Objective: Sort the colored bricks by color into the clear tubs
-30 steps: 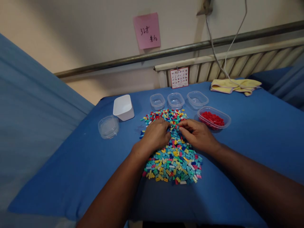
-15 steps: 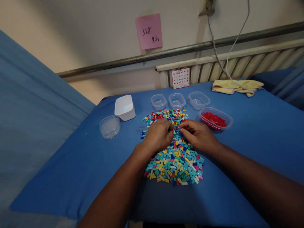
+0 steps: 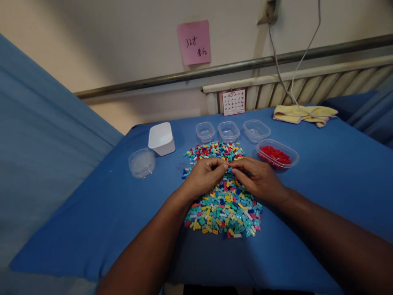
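Note:
Over a pile of small, many-coloured toy building bricks (image 3: 227, 205), my two hands meet fingertip to fingertip. My left hand (image 3: 205, 175) is closed in a pinch, thumb against forefinger. My right hand (image 3: 259, 177) is closed too, its thumb and forefinger reaching toward the left fingertips. A hint of red shows where the fingertips meet, but what they hold is too small and covered to make out. Right of my right hand, a clear plastic tub (image 3: 293, 159) contains red bricks (image 3: 273, 154).
Behind the pile stand three clear tubs: left (image 3: 205, 130), middle (image 3: 229, 130) and right (image 3: 256, 129). On the left are a white box (image 3: 161, 139) and stacked clear lids (image 3: 142, 163). A yellow cloth (image 3: 303, 114) lies at back right under a hanging cable (image 3: 278, 61).
My left thumb and fingers have moved right and closed into a pinch. The hands were slightly apart before; now their fingertips meet above the pile.

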The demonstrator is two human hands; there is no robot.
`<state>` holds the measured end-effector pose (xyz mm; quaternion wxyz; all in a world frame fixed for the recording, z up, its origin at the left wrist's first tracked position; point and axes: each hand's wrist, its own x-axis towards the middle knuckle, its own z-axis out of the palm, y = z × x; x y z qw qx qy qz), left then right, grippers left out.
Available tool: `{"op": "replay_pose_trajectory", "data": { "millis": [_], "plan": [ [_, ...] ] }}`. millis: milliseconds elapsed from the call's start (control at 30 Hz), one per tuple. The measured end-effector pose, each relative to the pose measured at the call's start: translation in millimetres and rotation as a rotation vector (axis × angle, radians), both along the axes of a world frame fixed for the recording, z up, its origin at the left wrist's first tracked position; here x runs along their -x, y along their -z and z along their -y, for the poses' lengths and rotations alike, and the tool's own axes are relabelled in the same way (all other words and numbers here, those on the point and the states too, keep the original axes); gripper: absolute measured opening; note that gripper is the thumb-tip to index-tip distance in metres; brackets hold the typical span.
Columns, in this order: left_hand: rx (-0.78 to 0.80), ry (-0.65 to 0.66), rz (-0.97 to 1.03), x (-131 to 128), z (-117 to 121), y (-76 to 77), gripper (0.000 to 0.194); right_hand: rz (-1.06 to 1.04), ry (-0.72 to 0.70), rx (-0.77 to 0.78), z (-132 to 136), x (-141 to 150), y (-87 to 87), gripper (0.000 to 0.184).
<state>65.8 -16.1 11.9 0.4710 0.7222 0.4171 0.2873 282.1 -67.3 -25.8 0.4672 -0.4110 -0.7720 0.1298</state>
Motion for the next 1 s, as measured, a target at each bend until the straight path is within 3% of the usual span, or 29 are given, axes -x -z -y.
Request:
{"op": "replay_pose_trajectory", "data": {
  "millis": [133, 233, 300, 367, 433, 500, 600, 733, 833, 900, 1000],
  "plan": [
    [-0.015, -0.282, 0.084, 10.1, -8.7, -7.8, 0.035, 0.092, 0.046, 0.032, -1.6, -3.0, 4.7, 0.014],
    [-0.007, -0.403, 0.162, 18.4, -14.5, -13.9, 0.036, 0.153, 0.053, -0.003, -1.8, -9.9, 2.7, 0.018],
    [-0.019, -0.425, 0.173, 21.7, -17.4, -13.9, 0.035, 0.206, 0.119, -0.095, -1.0, -22.1, -3.7, 0.021],
    [-0.058, -0.434, 0.135, 23.2, -20.0, -10.4, 0.032, 0.266, 0.273, -0.183, -0.7, -40.9, -11.2, 0.021],
    [-0.09, -0.421, 0.086, 23.7, -21.9, -5.7, 0.029, 0.328, 0.454, -0.2, -1.7, -60.6, -15.9, 0.021],
    [-0.081, -0.364, 0.056, 23.1, -21.7, -2.5, 0.028, 0.344, 0.53, -0.193, -3.0, -72.8, -16.3, 0.022],
    [0.003, -0.208, 0.045, 18.8, -14.5, -2.6, 0.034, 0.281, 0.424, -0.17, -1.2, -65.0, -12.0, 0.026],
    [0.089, 0.027, 0.065, 6.2, 5.1, -7.7, 0.042, 0.161, 0.097, -0.104, 10.9, -23.5, -9.3, 0.028],
    [0.127, 0.149, 0.047, -0.4, 15.4, -11.3, 0.044, 0.098, 0.011, -0.088, 18.6, -3.3, -11.2, 0.022],
    [0.107, 0.164, 0.006, 0.8, 14.5, -11.9, 0.046, 0.057, 0.03, -0.072, 20.0, -0.4, -12.7, 0.017],
    [-0.095, -0.002, -0.104, 11.4, 0.7, -7.9, 0.043, 0.024, 0.061, 0.018, 17.9, -2.6, -12.8, 0.014]
  ]
}}
